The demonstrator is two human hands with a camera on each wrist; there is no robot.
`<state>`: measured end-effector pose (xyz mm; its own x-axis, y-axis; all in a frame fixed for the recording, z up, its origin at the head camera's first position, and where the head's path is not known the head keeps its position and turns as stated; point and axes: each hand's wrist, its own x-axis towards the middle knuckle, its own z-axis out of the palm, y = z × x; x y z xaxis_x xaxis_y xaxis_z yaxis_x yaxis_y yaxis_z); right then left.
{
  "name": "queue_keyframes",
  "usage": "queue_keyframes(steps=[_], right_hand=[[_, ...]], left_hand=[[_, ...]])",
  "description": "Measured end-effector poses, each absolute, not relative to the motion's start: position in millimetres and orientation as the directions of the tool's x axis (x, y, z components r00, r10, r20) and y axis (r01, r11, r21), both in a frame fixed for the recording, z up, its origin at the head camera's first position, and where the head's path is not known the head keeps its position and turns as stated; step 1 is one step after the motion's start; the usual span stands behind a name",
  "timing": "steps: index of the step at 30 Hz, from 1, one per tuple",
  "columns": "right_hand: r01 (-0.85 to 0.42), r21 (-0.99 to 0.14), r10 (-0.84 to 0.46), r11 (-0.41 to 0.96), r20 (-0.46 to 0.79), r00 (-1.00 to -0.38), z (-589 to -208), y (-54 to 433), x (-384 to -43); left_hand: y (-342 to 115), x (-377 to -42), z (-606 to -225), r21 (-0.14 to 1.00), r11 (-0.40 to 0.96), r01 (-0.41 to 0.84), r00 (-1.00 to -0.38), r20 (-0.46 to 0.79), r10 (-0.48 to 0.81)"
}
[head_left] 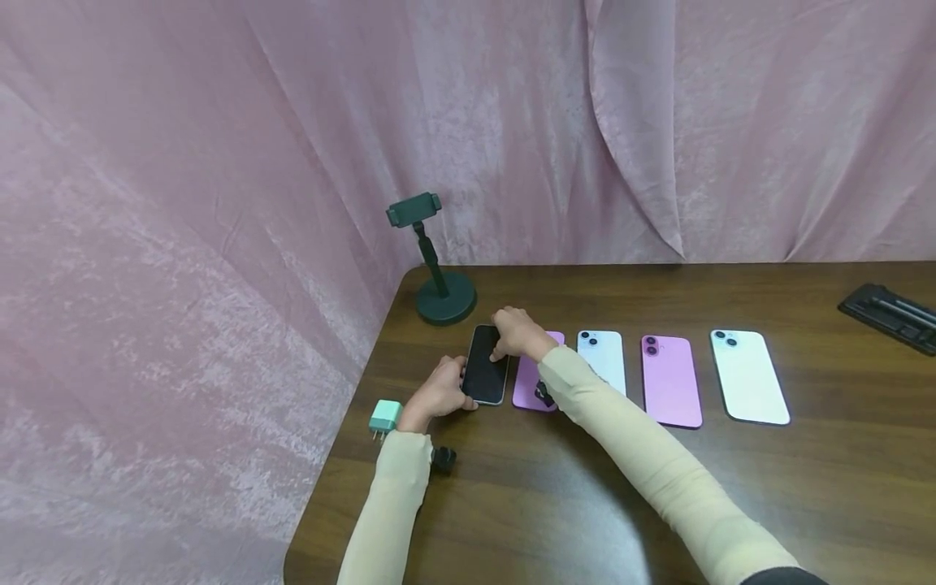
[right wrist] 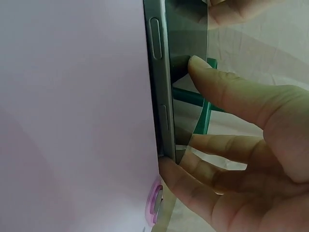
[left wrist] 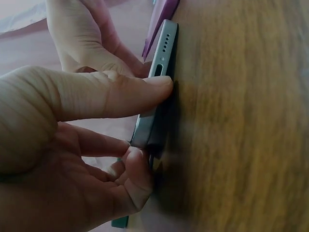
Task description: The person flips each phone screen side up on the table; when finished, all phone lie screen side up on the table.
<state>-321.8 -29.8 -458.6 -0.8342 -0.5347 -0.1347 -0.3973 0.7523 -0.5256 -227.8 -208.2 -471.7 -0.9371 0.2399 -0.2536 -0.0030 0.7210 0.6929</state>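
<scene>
A dark-screened smartphone [head_left: 483,375] is face up at the left of a row of phones. My left hand [head_left: 439,392] holds its lower left corner; in the left wrist view the thumb [left wrist: 140,94] presses the bottom edge beside the charging port, and fingers curl at the side. At the upper end is my right hand [head_left: 517,333]. The right wrist view shows its thumb [right wrist: 217,84] on the glossy screen and a fingertip at the top corner, by the metal side [right wrist: 161,92] with buttons. Whether the phone is lifted slightly, I cannot tell.
Right of it lie a purple phone [head_left: 528,386], partly under my right forearm, a pale blue phone [head_left: 603,357], another purple phone [head_left: 671,382] and a pale mint phone [head_left: 749,378]. A green phone stand [head_left: 446,299], a mint charger plug [head_left: 384,414] and a black object [head_left: 888,313] also sit on the table [head_left: 526,504].
</scene>
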Motion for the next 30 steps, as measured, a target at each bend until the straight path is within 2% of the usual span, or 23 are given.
queue_keyframes(steps=[8,23,27,30], right_hand=[[-0.413,-0.517,-0.535,0.75,-0.106,-0.838,-457.4,-30.0,-317.6],[-0.322,-0.554,-0.46,0.768,-0.125,-0.879,-459.9,-30.9,-312.4],[-0.328,-0.559,-0.463,0.762,-0.117,-0.878,-459.2,-29.3,-312.5],[-0.306,-0.604,-0.464,0.736,-0.121,-0.877,-457.6,-26.4,-312.6]], left_hand=[[-207.2,-226.9,-469.9,0.666,0.746,0.006,-0.935,-0.26,0.24],[-205.4,-227.7,-473.2,0.588,0.809,0.014,-0.93,-0.289,0.227],[-204.1,-227.8,-470.3,0.596,0.803,-0.003,-0.933,-0.291,0.213],[-203.4,-227.5,-468.4,0.618,0.786,-0.024,-0.938,-0.285,0.196]])
